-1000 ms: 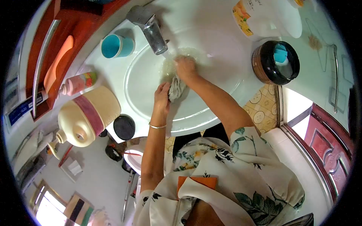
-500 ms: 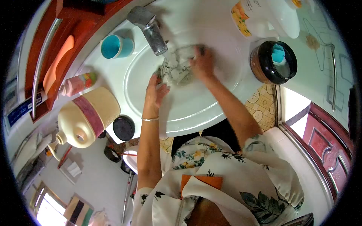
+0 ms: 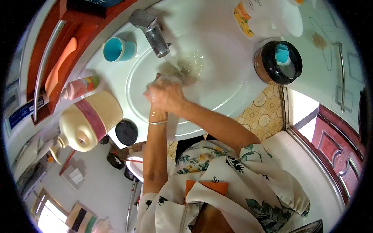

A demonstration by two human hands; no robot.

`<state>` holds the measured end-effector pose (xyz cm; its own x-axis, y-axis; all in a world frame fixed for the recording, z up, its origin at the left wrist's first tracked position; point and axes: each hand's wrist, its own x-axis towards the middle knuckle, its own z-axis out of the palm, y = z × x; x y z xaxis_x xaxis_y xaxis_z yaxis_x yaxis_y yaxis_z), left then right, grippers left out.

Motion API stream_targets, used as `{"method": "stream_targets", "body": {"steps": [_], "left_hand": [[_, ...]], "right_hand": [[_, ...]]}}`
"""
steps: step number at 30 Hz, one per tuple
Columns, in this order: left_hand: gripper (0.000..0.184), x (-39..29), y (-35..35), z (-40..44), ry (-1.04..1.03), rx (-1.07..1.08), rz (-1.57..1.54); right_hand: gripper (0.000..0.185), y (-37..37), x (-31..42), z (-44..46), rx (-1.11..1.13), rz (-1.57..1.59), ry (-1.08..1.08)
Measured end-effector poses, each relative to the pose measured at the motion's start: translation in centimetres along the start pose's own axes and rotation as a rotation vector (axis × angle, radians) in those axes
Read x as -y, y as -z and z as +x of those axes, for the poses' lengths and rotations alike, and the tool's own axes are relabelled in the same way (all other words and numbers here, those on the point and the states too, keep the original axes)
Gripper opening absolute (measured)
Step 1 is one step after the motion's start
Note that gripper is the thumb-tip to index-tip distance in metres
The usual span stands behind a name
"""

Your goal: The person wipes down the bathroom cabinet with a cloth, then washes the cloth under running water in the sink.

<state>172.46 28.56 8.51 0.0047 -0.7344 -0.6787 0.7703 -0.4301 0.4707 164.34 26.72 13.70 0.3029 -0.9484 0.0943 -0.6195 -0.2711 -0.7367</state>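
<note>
My right hand (image 3: 171,96) lies across my left hand (image 3: 159,80) over the near left part of the white washbasin (image 3: 221,89). Its blurred fingers appear wrapped round the left hand. Most of the left hand's fingers are hidden or smeared. Both hands look wet, and a pale bracelet (image 3: 158,122) circles my left wrist. Water runs from the metal faucet (image 3: 155,39) just beyond the hands. A murky, greyish patch of water with bubbles (image 3: 182,69) shows in the basin under the stream. Whether cloth lies beneath it, I cannot tell.
A blue-lined cup (image 3: 114,49), a pink bottle (image 3: 80,87), a cream jug (image 3: 90,120) and a black lid (image 3: 126,132) stand along the left. To the right sit an open black jar (image 3: 278,63) and a white container with a fruit label (image 3: 266,19).
The crumpled pale cloth seen between my hands is no longer plainly visible. My right hand has moved left and toward me, onto my left hand. Running water now shows under the faucet.
</note>
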Motion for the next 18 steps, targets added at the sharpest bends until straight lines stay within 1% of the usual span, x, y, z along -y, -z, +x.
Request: {"method": "stream_targets", "body": {"steps": [1, 2, 3, 4, 6, 7, 8, 10, 11, 13, 14, 15, 16, 17, 18], "left_hand": [[0.040, 0.4, 0.0, 0.2, 0.035, -0.044, -0.013], [0.038, 0.8, -0.1, 0.2, 0.071, -0.088, -0.027], [0.035, 0.3, -1.8, -0.2, 0.026, -0.045, 0.349], [0.035, 0.0, -3.6, -1.1, 0.025, -0.042, 0.345], [0.025, -0.3, -5.9, -3.1, -0.087, -0.063, 0.383], [0.027, 0.2, -3.4, -2.2, -0.083, -0.059, 0.408], [0.031, 0.7, -1.0, -1.3, -0.078, -0.054, 0.434], [0.044, 1.1, 1.3, -0.6, -0.041, -0.183, 0.533], [0.044, 1.0, 1.9, -0.4, -0.039, -0.183, 0.535], [0.056, 0.4, 2.8, 0.2, 0.200, -0.147, 0.353], [0.056, -0.3, 2.3, 0.1, 0.201, -0.148, 0.354], [0.059, -1.4, 1.1, -0.2, 0.244, -0.044, 0.277], [0.061, -2.2, 0.5, -0.3, 0.286, 0.059, 0.199], [0.061, -2.5, 1.7, 0.6, 0.258, 0.024, 0.088], [0.061, -2.7, 0.8, -0.5, 0.259, 0.023, 0.090]], "right_hand": [[0.030, 0.6, -1.1, 1.2, 0.050, -0.011, -0.093], [0.031, 1.6, -2.4, 2.1, 0.073, 0.050, -0.135], [0.032, 2.8, -4.1, 2.9, 0.094, 0.108, -0.176], [0.032, 3.1, -7.4, 3.9, 0.064, -0.030, -0.231], [0.031, 3.7, -12.7, 4.3, -0.003, -0.252, -0.316], [0.030, 4.3, -14.8, 4.0, -0.037, -0.337, -0.344], [0.033, 5.0, -17.7, 3.4, 0.089, -0.538, -0.186], [0.032, 4.4, -16.1, 2.1, -0.108, -0.778, -0.223], [0.032, 3.5, -15.0, 1.0, -0.107, -0.777, -0.225], [0.034, 0.1, -12.5, -1.2, -0.017, -0.543, -0.287], [0.030, -1.8, -11.3, -1.6, 0.088, -0.222, -0.350], [0.027, -3.3, -9.9, -1.7, 0.189, 0.101, -0.405], [0.023, -2.2, -6.8, -1.5, 0.304, 0.212, -0.393], [0.019, -1.0, -3.5, -1.3, 0.419, 0.321, -0.377], [0.016, -2.0, -1.8, -1.4, 0.526, 0.347, -0.181]]}}
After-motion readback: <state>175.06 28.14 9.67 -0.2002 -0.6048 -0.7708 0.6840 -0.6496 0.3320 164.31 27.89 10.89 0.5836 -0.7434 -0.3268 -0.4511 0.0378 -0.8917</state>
